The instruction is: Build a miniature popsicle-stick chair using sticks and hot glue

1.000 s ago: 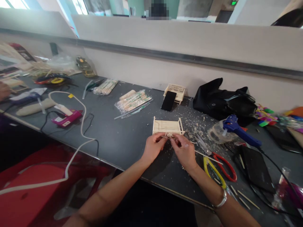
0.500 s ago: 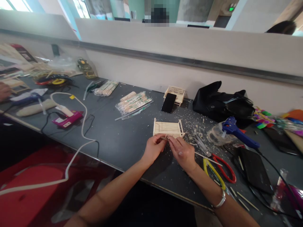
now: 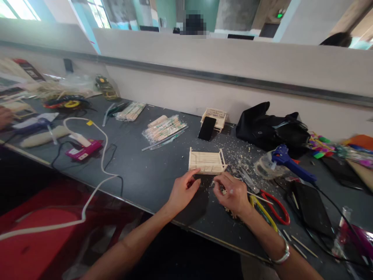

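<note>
A small frame of pale wooden sticks (image 3: 206,161), with short corner posts and a slatted top, stands on the dark table. My left hand (image 3: 183,190) is at its front left corner, thumb and forefinger apart and nothing between them. To the right, just in front of the frame, my right hand (image 3: 231,192) has its fingers curled in a pinch. What they hold, if anything, is too small to tell. Small pale wooden bits lie under and beside that hand. Scissors (image 3: 250,181) and red-handled pliers (image 3: 278,210) lie to its right, near yellow handles partly hidden by my wrist.
A blue glue gun (image 3: 294,165) rests on a clear container. Behind the frame are a phone (image 3: 207,128), a small stick-built seat (image 3: 220,116) and a black bag (image 3: 269,128). Bagged sticks (image 3: 164,128) and a power strip (image 3: 84,149) with a white cable lie left.
My hands were together at the frame's front edge, fingers meeting on something small. They have parted: the left moved left and opened, the right moved right and down, still curled.
</note>
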Motion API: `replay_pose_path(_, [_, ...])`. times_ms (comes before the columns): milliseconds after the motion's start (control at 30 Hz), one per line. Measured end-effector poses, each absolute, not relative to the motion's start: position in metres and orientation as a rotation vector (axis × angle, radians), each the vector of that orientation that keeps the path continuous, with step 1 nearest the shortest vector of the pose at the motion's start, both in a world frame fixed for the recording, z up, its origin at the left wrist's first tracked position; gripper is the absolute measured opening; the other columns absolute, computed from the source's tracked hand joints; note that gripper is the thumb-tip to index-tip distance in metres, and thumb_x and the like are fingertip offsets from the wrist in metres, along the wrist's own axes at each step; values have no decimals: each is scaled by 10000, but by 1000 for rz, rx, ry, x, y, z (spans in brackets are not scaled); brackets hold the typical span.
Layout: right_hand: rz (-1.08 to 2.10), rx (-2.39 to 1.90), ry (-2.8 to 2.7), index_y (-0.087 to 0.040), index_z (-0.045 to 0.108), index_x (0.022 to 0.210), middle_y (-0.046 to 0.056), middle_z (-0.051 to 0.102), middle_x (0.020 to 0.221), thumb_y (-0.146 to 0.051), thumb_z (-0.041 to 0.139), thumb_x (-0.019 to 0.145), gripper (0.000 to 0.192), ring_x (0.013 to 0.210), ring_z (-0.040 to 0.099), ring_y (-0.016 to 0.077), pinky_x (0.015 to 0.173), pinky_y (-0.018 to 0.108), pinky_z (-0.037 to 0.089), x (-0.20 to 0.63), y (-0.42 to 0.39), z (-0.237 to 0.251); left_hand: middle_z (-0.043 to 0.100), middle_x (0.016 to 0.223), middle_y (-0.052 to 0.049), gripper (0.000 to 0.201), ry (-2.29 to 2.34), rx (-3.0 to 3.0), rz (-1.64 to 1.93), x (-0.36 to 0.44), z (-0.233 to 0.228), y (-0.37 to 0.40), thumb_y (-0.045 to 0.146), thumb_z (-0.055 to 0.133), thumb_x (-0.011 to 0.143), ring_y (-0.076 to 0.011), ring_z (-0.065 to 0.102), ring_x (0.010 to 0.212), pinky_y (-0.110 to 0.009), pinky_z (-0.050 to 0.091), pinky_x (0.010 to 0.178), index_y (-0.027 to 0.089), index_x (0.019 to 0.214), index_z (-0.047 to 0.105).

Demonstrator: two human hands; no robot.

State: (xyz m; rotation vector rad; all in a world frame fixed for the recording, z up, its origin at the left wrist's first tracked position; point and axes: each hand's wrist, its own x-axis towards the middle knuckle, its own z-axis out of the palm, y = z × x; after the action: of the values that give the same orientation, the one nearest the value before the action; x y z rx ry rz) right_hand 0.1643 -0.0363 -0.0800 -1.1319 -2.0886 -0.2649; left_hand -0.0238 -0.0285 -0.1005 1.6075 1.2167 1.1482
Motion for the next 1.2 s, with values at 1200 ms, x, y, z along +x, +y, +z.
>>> replay_pose_path(1200, [96, -1396, -1773, -220, 738, 891, 64, 774, 821, -308, 517, 921, 240, 717, 723, 198, 685, 294, 561, 161, -20, -101, 639, 1014, -58, 177, 1305, 2147, 1555, -44, -99, -1, 218, 580, 920, -136, 650, 763, -251, 571, 680, 216, 1073, 668])
